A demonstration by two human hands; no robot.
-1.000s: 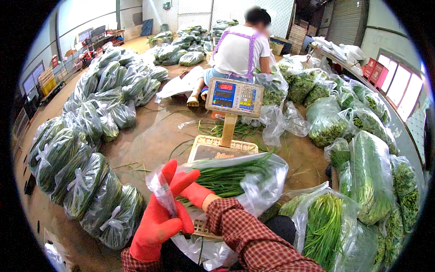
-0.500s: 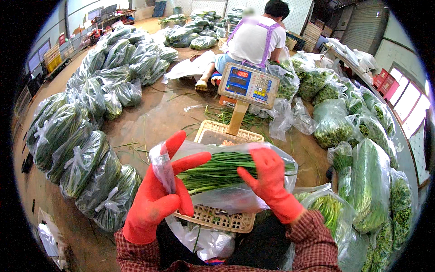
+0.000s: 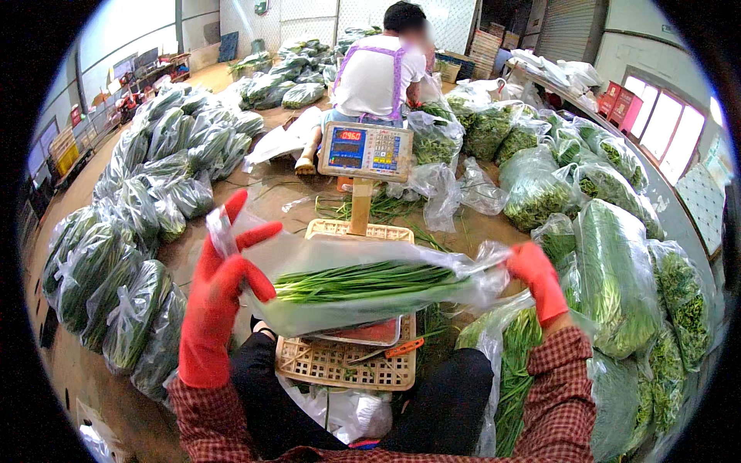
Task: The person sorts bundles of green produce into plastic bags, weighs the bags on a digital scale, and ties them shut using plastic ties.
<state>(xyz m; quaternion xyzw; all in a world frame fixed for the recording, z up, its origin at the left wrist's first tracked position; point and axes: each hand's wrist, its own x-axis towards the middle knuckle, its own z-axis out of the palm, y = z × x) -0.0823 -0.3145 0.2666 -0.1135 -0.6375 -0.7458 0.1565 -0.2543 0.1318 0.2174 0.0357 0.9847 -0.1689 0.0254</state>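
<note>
A clear plastic bag (image 3: 347,315) is stretched between my two red-gloved hands, above the scale's platform. Inside it lies a bundle of long, thin green leafy stalks (image 3: 370,281). My left hand (image 3: 212,305) has one end of the bag looped about its fingers, which are partly spread. At the other end, my right hand (image 3: 536,279) pinches the gathered, twisted plastic. Below the bag is a slotted cream plastic crate (image 3: 309,369), and a knife with an orange handle (image 3: 404,347) rests on it. A scale display (image 3: 366,151) stands on a post beyond.
Bagged greens are piled along the left (image 3: 123,255) and right (image 3: 617,278). An open bag of green stalks (image 3: 519,378) is beside my right knee. Another person (image 3: 374,77) sits beyond the scale. Loose stalks and plastic scraps (image 3: 482,189) lie on the floor.
My right hand has moved right, off the stalks, and now grips the bag's end. The bag is pulled longer, and the knife has come into sight. The view has shifted.
</note>
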